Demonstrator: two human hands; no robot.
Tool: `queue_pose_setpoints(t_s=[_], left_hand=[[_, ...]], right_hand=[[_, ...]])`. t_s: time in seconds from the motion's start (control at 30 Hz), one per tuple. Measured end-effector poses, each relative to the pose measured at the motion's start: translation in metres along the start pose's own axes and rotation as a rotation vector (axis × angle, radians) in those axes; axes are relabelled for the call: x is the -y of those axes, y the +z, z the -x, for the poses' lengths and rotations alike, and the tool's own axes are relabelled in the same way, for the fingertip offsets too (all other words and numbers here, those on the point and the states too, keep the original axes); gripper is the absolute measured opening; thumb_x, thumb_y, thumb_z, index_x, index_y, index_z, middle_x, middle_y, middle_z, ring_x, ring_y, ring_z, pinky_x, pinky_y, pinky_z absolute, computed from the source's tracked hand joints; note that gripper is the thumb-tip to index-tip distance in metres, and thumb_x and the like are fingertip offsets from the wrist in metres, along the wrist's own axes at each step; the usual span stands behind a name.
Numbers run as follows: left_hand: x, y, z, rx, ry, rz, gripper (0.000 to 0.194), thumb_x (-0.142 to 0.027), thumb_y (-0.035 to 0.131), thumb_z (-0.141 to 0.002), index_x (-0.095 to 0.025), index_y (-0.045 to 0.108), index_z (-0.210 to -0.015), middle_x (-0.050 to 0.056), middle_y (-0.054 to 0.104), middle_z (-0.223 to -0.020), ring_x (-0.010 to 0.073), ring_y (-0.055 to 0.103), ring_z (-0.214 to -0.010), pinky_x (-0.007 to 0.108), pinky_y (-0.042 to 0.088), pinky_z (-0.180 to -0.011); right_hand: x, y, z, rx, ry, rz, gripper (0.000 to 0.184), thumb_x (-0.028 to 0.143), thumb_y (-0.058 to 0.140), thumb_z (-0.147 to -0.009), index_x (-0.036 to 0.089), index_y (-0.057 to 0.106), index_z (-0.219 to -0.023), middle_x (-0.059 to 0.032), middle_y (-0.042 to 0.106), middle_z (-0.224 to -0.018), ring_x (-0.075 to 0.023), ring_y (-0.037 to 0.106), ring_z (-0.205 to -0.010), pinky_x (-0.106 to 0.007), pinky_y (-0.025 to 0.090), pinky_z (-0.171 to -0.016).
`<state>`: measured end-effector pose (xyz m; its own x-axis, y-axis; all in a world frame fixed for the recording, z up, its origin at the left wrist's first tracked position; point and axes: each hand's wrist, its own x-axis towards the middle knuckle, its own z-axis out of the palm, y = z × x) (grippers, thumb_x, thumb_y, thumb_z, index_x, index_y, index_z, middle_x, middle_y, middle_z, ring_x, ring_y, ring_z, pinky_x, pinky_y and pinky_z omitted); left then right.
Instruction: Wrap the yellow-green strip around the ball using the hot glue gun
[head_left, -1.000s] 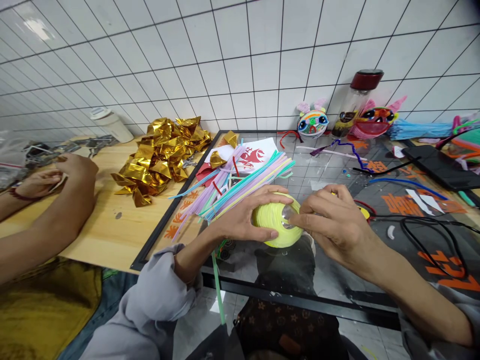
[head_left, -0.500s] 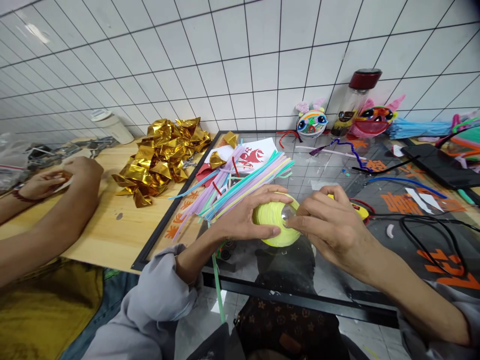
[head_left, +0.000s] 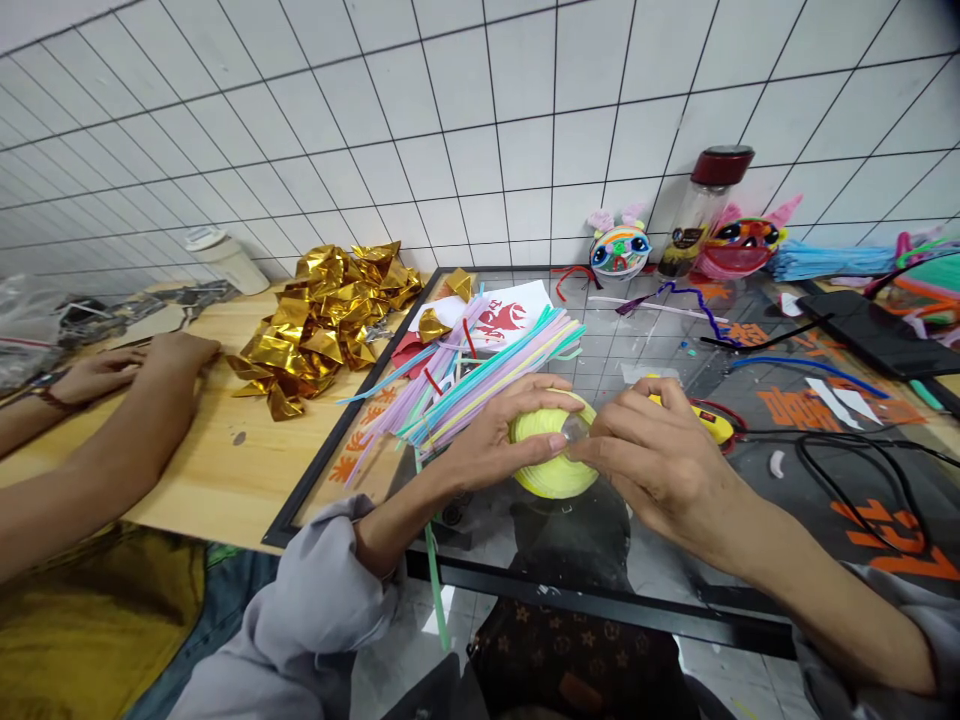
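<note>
My left hand [head_left: 501, 440] wraps round a small yellow paper lantern [head_left: 551, 468] held just above the glass table [head_left: 600, 560]. My right hand [head_left: 651, 462] pinches at a small clear part [head_left: 576, 430] on the lantern's right end, fingers closed together. A bundle of pastel pipe cleaners [head_left: 487, 372] lies just behind my left hand. A yellow tool [head_left: 709, 424] rests behind my right hand.
Crumpled gold foil [head_left: 330, 315] lies on the wooden table [head_left: 225, 470] to the left. Another person's hands [head_left: 127, 365] rest there. Two painted masks [head_left: 619, 250], a red-capped bottle [head_left: 701, 215], black cables [head_left: 847, 470] and loose pipe cleaners sit at the back and right.
My hands with the lantern have barely shifted. The other person's hands have flattened onto the wooden table and moved slightly right.
</note>
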<state>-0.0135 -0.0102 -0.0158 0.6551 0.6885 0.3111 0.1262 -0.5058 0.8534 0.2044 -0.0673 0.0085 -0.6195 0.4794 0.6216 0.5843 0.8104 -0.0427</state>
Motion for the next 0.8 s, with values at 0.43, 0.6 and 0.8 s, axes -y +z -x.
queue_pose_setpoints(t_s=[0.43, 0.6, 0.8], left_hand=[[0.0044, 0.0036, 0.0004, -0.032, 0.002, 0.018, 0.034, -0.04, 0.067, -0.09, -0.025, 0.072, -0.12, 0.01, 0.063, -0.138, 0.0302, 0.053, -0.138, 0.052, 0.036, -0.122], [0.004, 0.0045, 0.002, -0.051, -0.002, 0.059, 0.04, -0.04, 0.069, -0.089, -0.024, 0.066, -0.125, 0.009, 0.064, -0.136, 0.0281, 0.056, -0.134, 0.048, 0.038, -0.121], [0.0017, 0.0037, 0.004, -0.06, -0.041, 0.089, 0.029, -0.041, 0.07, -0.088, -0.022, 0.066, -0.109, 0.011, 0.061, -0.141, 0.0293, 0.054, -0.136, 0.049, 0.038, -0.119]], right_hand=[[0.0003, 0.0021, 0.0022, 0.005, 0.034, -0.047, 0.022, 0.001, 0.05, -0.093, 0.018, 0.064, -0.092, -0.0018, 0.066, -0.079, -0.0183, 0.056, -0.079, -0.036, 0.032, -0.079], [0.0004, 0.0027, 0.0028, 0.005, 0.055, -0.051, 0.02, 0.002, 0.05, -0.094, 0.018, 0.061, -0.089, -0.0012, 0.066, -0.078, -0.0175, 0.055, -0.077, -0.035, 0.031, -0.079], [-0.0001, 0.0033, 0.004, 0.005, 0.051, -0.055, 0.02, 0.002, 0.049, -0.095, 0.018, 0.06, -0.089, -0.0018, 0.066, -0.078, -0.0179, 0.055, -0.077, -0.036, 0.032, -0.079]])
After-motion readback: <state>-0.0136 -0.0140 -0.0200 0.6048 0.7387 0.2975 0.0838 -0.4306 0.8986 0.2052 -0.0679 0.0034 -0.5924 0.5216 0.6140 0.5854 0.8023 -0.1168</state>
